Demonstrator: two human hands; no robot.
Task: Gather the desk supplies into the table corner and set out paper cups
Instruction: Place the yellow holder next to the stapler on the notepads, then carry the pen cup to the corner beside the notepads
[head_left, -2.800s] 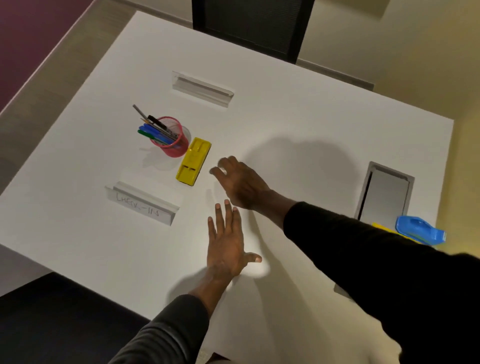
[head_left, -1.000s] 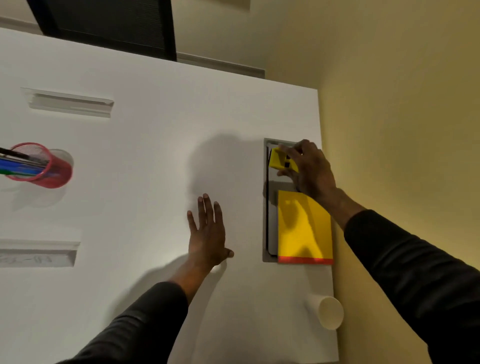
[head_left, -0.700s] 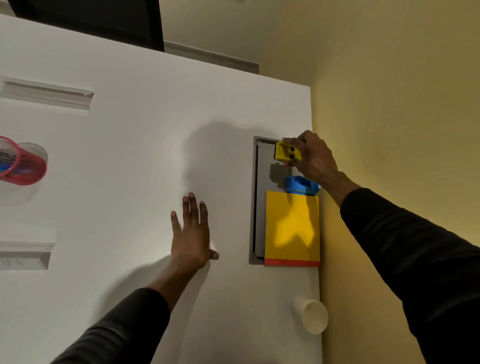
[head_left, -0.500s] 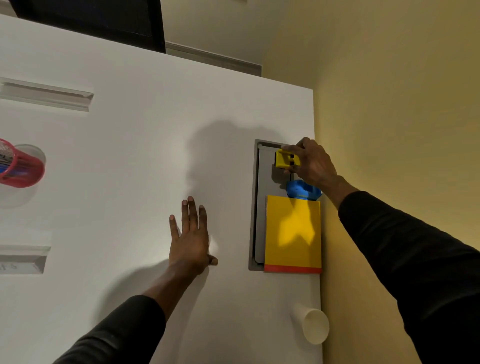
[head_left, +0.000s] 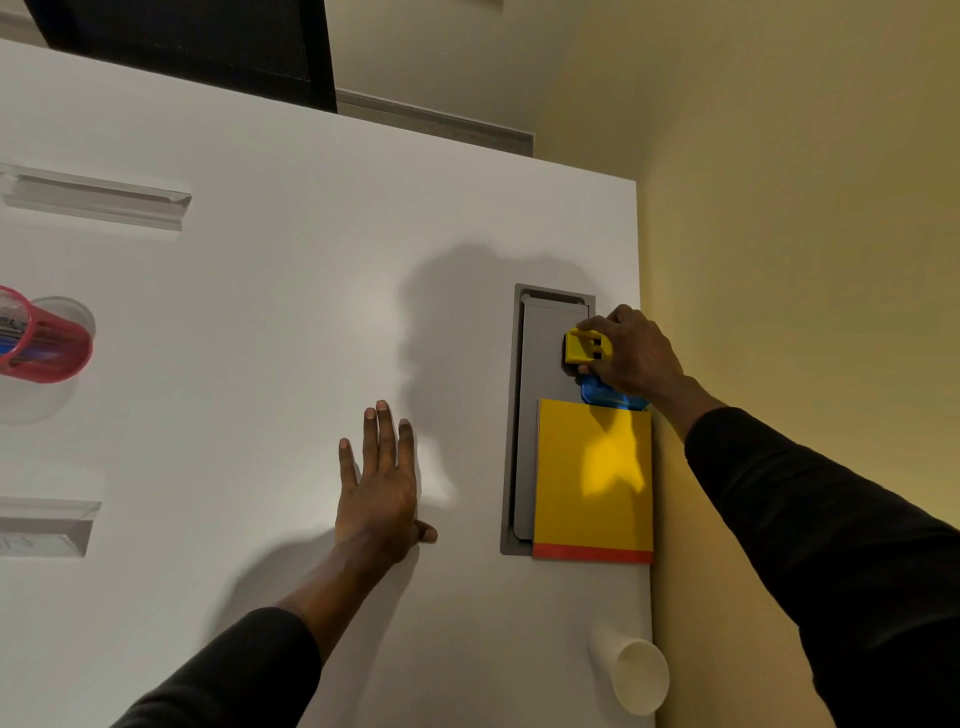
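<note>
My right hand (head_left: 636, 353) grips a small yellow stapler (head_left: 582, 346) over the grey hatch (head_left: 540, 353) by the table's right edge. Just below it, a blue plastic object (head_left: 608, 397) peeks out, partly hidden by my wrist. A yellow notepad with a red bottom strip (head_left: 592, 478) lies on the hatch's lower half. A white paper cup (head_left: 631, 670) stands near the front right edge. My left hand (head_left: 379, 483) rests flat on the white table (head_left: 260, 338), fingers spread, holding nothing. A red mesh pen cup (head_left: 41, 338) with pens sits at the far left.
A yellow wall (head_left: 805, 260) runs right along the table's right edge. Two clear acrylic sign holders (head_left: 98, 200) (head_left: 47, 525) lie on the left side. A black chair back (head_left: 197, 47) stands behind the far edge.
My right hand took the yellow stapler from beside the pen cup over to the hatch at the right edge. In the last half second it lowered slightly. My left hand stayed flat.
</note>
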